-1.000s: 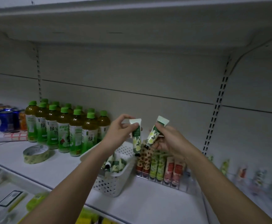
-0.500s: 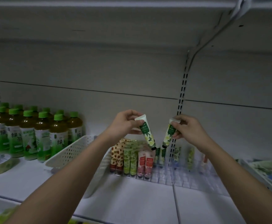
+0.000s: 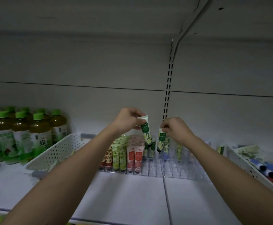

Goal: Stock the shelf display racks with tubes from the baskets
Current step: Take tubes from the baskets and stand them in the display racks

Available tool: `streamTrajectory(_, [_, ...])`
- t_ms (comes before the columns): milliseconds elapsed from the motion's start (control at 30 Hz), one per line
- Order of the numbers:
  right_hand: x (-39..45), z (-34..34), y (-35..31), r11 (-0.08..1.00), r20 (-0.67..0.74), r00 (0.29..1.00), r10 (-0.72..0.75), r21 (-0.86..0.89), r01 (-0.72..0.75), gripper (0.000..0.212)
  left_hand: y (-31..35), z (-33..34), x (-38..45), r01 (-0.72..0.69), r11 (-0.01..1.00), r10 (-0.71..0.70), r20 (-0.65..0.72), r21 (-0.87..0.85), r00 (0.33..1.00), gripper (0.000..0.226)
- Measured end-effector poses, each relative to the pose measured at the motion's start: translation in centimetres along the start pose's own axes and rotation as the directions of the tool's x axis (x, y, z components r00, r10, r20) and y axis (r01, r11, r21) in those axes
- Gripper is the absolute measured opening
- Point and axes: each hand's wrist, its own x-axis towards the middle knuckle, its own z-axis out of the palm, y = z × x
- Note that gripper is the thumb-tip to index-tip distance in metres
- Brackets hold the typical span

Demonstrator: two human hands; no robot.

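My left hand pinches the flat end of a green and white flowered tube, cap down, above the clear display rack. My right hand pinches a matching tube by its top, its cap reaching down among the rack's back slots. Several leopard, green and pink tubes stand in the rack's left slots. A white perforated basket sits left of the rack, partly behind my left arm. A second white basket with blue and floral tubes sits at the right.
Green-capped tea bottles stand in rows at the left of the shelf. The white shelf surface stretches in front of the rack. A slotted upright runs up the back wall, and another shelf hangs overhead.
Both hands carried their tubes rightward from the left basket to the rack. The right hand's tube has dropped lower into the rack slots. The view shifted right.
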Motion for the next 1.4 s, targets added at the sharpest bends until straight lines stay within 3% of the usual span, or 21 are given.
streamTrajectory(467, [0.9, 3.1, 1.0, 0.994, 0.085, 0.996, -0.019, -0.108, 0.028, 0.019, -1.3, 0.9, 1.3, 0.015, 1.0, -0.015, -0.008, -0.014, 1.0, 0.009])
streamTrajectory(800, [0.4, 4.1, 0.9, 0.974, 0.21, 0.978, 0.011, -0.222, 0.037, 0.026, -2.3, 1.0, 1.6, 0.015, 0.992, -0.006, -0.076, 0.124, 0.997, 0.016])
streamTrajectory(1100, [-2.2, 3.4, 0.0, 0.99, 0.049, 0.993, -0.11, -0.088, 0.114, 0.025, -2.5, 1.7, 1.6, 0.036, 0.993, -0.026, -0.087, 0.116, 0.996, 0.012])
streamTrajectory(1400, [-12.1, 4.9, -0.2, 0.995, 0.071, 0.997, 0.01, 0.096, -0.017, 0.029, -3.2, 3.2, 1.0, 0.02, 0.944, 0.001, -0.063, 0.331, 0.998, 0.011])
